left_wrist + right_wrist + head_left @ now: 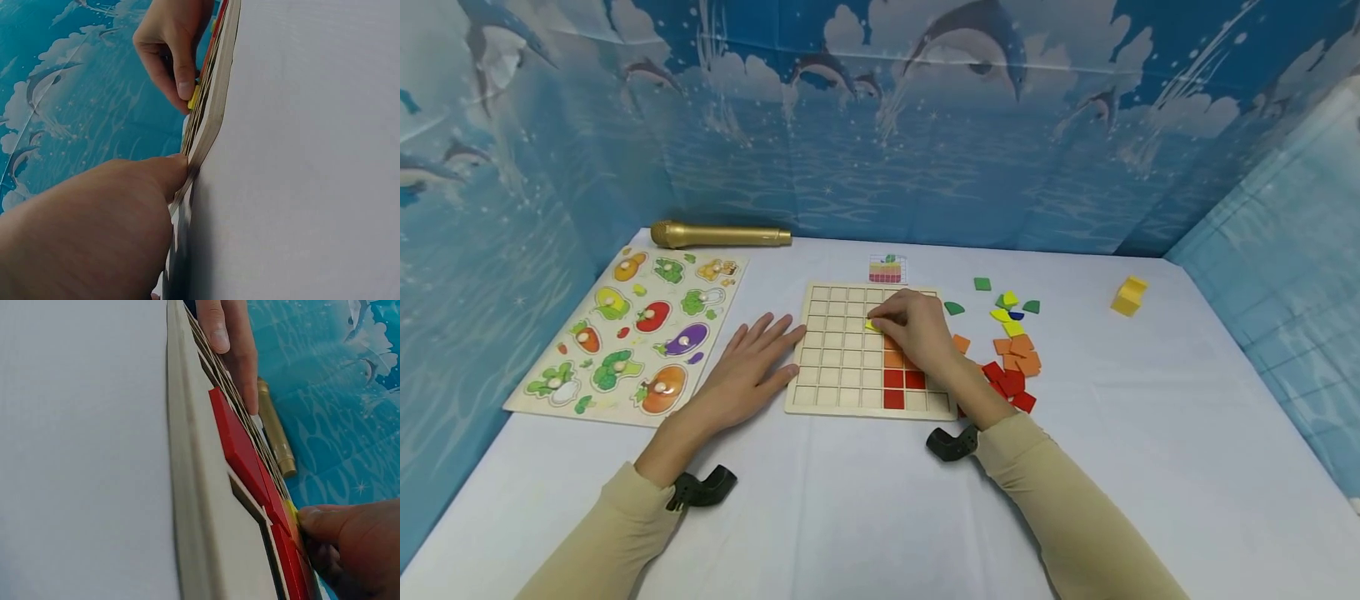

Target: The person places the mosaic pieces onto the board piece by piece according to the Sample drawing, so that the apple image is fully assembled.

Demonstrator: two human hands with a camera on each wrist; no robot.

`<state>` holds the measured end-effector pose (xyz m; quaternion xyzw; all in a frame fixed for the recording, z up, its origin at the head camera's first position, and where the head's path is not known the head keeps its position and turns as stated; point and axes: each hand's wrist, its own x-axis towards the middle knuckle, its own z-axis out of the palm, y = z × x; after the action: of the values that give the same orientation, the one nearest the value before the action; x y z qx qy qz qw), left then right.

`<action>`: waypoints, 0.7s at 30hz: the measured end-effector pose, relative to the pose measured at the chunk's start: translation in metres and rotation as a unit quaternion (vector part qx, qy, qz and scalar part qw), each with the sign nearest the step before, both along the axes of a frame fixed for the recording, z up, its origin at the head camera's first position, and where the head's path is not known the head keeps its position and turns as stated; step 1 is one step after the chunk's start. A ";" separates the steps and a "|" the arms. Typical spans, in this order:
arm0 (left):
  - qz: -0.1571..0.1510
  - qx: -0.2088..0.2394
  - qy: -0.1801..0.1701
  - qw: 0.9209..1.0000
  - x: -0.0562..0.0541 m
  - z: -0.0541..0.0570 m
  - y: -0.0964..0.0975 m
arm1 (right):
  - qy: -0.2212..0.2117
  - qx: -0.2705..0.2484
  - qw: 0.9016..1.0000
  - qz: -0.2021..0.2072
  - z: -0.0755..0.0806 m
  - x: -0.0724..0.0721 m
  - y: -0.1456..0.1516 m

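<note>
While left hand point(748, 377) lies fingers spread, touching left edge of grid board point(832, 375), center frame, right hand point(919, 332) pinches yellow piece point(871, 326) at the board's upper middle; red squares point(893, 400) in lower cells, gold microphone point(722, 236) upper left.

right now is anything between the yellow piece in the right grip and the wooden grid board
Nothing visible: the right grip pinches the yellow piece at the wooden grid board; the left grip touches the board's left edge.
</note>
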<state>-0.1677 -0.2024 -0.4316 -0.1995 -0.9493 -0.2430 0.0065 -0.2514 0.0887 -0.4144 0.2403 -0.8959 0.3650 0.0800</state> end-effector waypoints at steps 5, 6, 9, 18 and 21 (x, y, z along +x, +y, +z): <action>0.002 -0.001 0.002 1.000 0.000 0.000 0.000 | 0.018 0.018 0.999 0.039 0.000 -0.001 0.002; 0.002 -0.001 0.002 1.000 0.000 0.000 0.000 | 0.019 0.022 0.999 0.044 0.001 -0.001 0.002; 0.001 0.000 0.002 1.000 0.000 -0.001 0.000 | 0.016 0.031 0.998 0.054 0.001 0.000 0.002; 0.000 0.002 0.003 1.000 0.001 -0.001 0.000 | -0.007 0.002 1.000 0.009 0.009 -0.004 0.016; -0.001 0.000 0.004 1.000 0.001 -0.002 0.000 | -0.027 -0.006 0.999 -0.029 0.018 -0.009 0.032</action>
<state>-0.1669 -0.2025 -0.4333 -0.2009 -0.9491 -0.2424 0.0100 -0.2601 0.1208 -0.3966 0.2033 -0.9022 0.3744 0.0680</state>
